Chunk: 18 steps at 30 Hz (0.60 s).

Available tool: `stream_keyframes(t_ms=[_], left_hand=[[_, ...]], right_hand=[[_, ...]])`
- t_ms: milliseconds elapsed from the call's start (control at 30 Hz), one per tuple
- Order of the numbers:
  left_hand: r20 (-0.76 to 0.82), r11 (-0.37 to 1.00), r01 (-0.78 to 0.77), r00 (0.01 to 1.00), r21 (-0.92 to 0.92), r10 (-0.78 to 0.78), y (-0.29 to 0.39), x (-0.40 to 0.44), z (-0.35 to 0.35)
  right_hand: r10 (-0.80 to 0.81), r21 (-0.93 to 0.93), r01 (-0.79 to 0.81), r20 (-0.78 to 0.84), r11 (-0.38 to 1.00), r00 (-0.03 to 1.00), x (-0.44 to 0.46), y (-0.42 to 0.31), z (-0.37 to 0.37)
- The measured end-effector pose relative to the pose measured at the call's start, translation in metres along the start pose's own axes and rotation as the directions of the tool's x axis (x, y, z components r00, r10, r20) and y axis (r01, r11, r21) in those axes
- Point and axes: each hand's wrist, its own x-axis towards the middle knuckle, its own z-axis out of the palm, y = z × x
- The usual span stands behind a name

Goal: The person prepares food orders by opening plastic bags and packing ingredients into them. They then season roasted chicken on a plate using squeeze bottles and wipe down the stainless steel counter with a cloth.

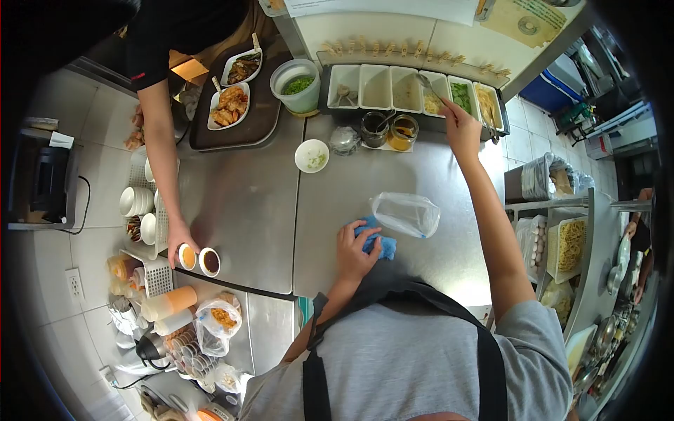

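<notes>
L hand [358, 251] on blue cloth [385, 248]; R hand [460, 129] grips metal utensil [435, 91].

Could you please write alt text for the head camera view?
A person's left hand rests on a blue cloth on a steel counter; the right hand holds a utensil over food bins. A co-worker's hand touches a sauce cup.

White-tiled wall [57, 277], holding an outlet [74, 282]; steel table [246, 210], reflecting bright light; metal shelving [593, 245], standing at right; pale tiled floor [518, 133], showing beyond.
</notes>
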Motion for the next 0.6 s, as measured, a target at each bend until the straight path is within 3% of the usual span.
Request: stream_keyframes(t_ms=[67,167,267,367,467,600], left_hand=[[-0.002,1.000,-0.002,1.000,-0.005,0.002,-0.002,0.000,0.000],[-0.002,1.000,0.012,1.000,-0.012,-0.013,0.002,0.001,-0.003],[-0.016,1.000,-0.026,1.000,0.011,0.026,-0.002,0.000,-0.001],[-0.038,1.000,-0.030,0.999,-0.006,0.030,-0.004,0.000,0.000],[-0.042,0.998,-0.005,0.999,-0.055,0.002,-0.006,-0.001,0.002],[-0.048,0.998,0.010,0.999,-0.057,-0.012,-0.006,-0.002,0.002]], right_hand=[[0.076,0.096,-0.084,0.079,0.992,0.994,0.011,-0.017,0.010],[0.024,0.047,-0.037,0.243,0.998,0.970,0.029,-0.040,0.033],[-0.182,-0.164,0.253,0.354,0.953,0.917,0.046,-0.050,0.081],[-0.210,-0.317,0.397,0.489,0.862,0.847,0.057,-0.048,0.132],[-0.130,-0.301,0.305,0.486,0.903,0.864,0.049,-0.083,0.111],[-0.032,-0.225,0.108,0.317,0.968,0.948,0.048,-0.064,0.063]])
